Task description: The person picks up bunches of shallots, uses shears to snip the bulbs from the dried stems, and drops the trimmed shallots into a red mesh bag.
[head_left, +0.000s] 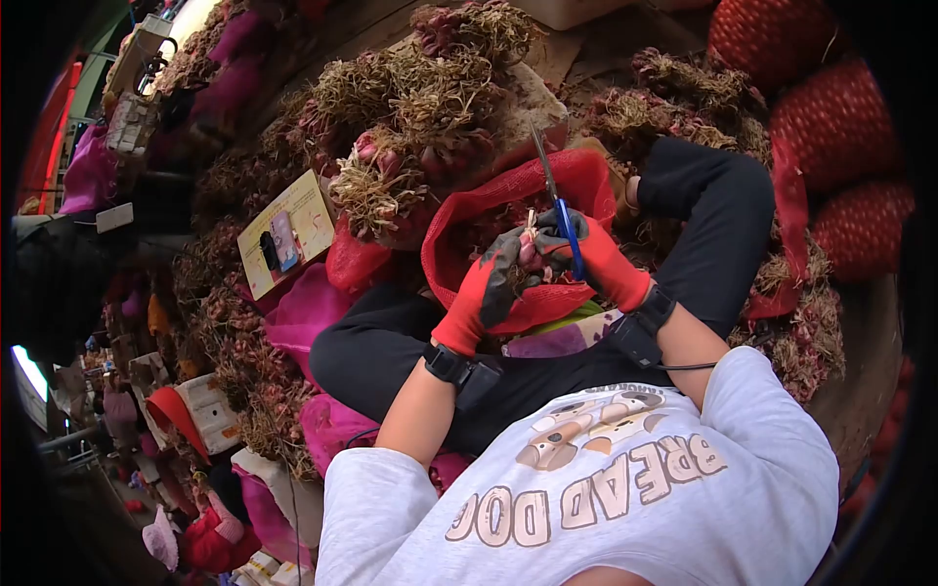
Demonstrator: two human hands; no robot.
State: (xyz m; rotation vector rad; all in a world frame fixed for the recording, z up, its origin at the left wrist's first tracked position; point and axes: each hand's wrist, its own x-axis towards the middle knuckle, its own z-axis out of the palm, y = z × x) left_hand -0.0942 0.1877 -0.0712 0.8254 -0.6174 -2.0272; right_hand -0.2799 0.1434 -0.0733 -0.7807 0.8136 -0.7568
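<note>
My left hand (pixel 491 282), in a red glove with dark-coated fingers, is closed around a few reddish shallots (pixel 529 256) with pale stem ends pointing up. Close beside it, my right hand (pixel 598 256), gloved the same way, grips a pair of scissors (pixel 572 234) with blue handles. The long metal blades point up and away from me, and the right fingertips reach the shallots. Both hands are over a red mesh bag (pixel 451 210), which stands open between my legs with loose shallots inside.
A heap of dried shallot bunches (pixel 410 98) lies just beyond the bag. To the left, a phone (pixel 284 241) rests on a yellowish box (pixel 303 220). Full red mesh sacks (pixel 840 117) are stacked at the right. Further left are more shallots and several people.
</note>
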